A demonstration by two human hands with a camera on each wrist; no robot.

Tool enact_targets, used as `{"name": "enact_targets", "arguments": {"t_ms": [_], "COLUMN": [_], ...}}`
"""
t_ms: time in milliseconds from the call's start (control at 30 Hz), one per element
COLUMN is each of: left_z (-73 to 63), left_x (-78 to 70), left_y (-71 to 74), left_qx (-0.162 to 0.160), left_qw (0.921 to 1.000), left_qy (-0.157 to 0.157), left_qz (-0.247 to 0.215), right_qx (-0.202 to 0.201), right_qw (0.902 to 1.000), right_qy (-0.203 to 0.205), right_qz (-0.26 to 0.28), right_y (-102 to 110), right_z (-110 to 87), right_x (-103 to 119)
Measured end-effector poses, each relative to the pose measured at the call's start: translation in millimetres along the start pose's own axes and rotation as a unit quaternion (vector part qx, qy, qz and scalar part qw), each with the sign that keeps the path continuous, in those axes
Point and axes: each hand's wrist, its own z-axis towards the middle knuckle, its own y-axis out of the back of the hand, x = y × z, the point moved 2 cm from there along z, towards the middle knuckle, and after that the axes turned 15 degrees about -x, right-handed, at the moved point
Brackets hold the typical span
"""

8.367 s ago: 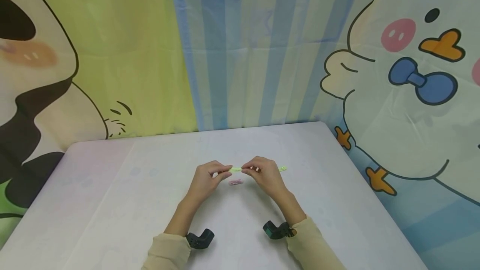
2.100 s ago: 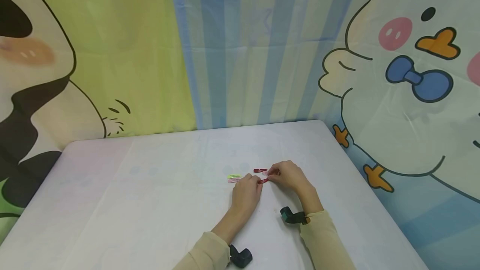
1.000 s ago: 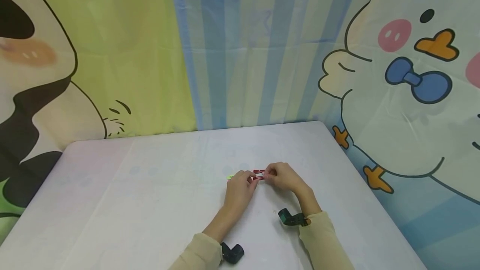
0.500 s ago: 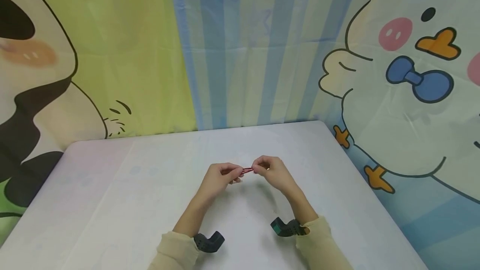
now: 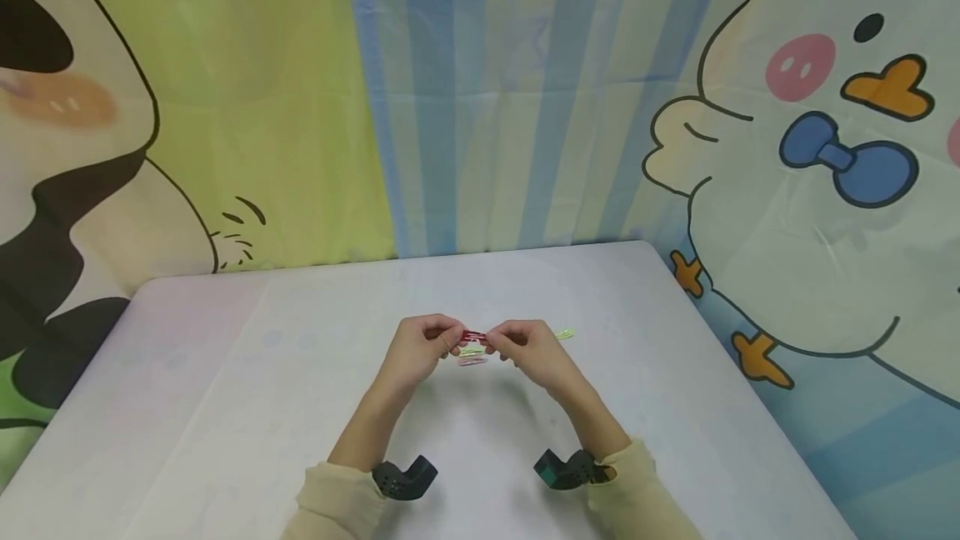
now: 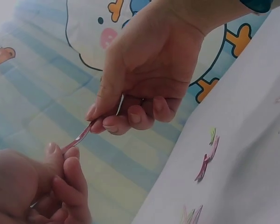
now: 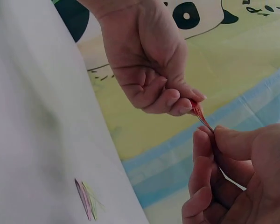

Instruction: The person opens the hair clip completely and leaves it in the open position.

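Note:
A red snap hair clip (image 5: 474, 336) is pinched between both hands, raised above the table. My left hand (image 5: 412, 348) grips its left end between thumb and fingers. The thumb and index finger of my right hand (image 5: 538, 352) pinch the other end. Just below the held clip, a green hair clip (image 5: 471, 352) and a pink hair clip (image 5: 472, 362) lie side by side on the table. In the left wrist view another red clip (image 6: 202, 169) lies near a pink clip (image 6: 215, 147) and a green one (image 6: 212, 135); the head view shows only part of this group behind my right hand.
The white table (image 5: 300, 407) reaches back to a cartoon-printed curtain (image 5: 487, 107) behind and at both sides. A black wrist camera (image 5: 405, 479) sits on the left wrist, and a second wrist camera (image 5: 566, 470) on the right.
Earlier both hands pinched a green clip, which now lies beside the pink one. Afterwards they took a red clip from the right-hand group, lifted it and carried it left.

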Motion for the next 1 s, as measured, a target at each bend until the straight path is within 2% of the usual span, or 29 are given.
{"name": "enact_targets", "arguments": {"t_ms": [133, 333, 500, 700, 800, 900, 933, 1000], "left_z": [-3.6, -9.5, -14.1, -17.2, -14.6, -10.2, -8.9, -7.2], "left_x": [-1.3, -3.2, -3.7, -8.3, -7.8, -4.9, -3.7, -2.5], "left_y": [-2.2, -10.1, -14.7, -13.5, -10.9, -7.6, -6.4, -4.1], "left_qx": [-0.008, -0.037, -0.065, -0.079, -0.068, -0.039, -0.029, -0.012], "left_qw": [0.9999, 0.9989, 0.9960, 0.9944, 0.9941, 0.9889, 0.9845, 0.9692], "left_qy": [0.009, -0.006, -0.001, -0.017, -0.049, -0.117, -0.149, -0.221], "left_qz": [0.006, 0.027, 0.062, 0.068, 0.069, 0.082, 0.088, 0.107], "right_qx": [-0.011, -0.030, -0.042, -0.045, -0.045, -0.043, -0.042, -0.039], "right_qw": [0.9999, 0.9986, 0.9978, 0.9980, 0.9983, 0.9987, 0.9988, 0.9990], "right_qy": [0.011, 0.031, 0.031, 0.022, 0.008, -0.008, -0.011, -0.016], "right_qz": [-0.004, -0.032, -0.042, -0.039, -0.035, -0.026, -0.022, -0.016], "right_y": [-5.3, -13.8, -17.8, -19.1, -16.5, -11.9, -10.4, -7.8], "right_z": [-4.7, -9.0, -10.2, -9.4, -7.7, -5.2, -4.6, -3.5], "right_x": [3.2, 3.3, 2.9, 2.6, 1.8, -0.9, -1.9, -3.4]}}
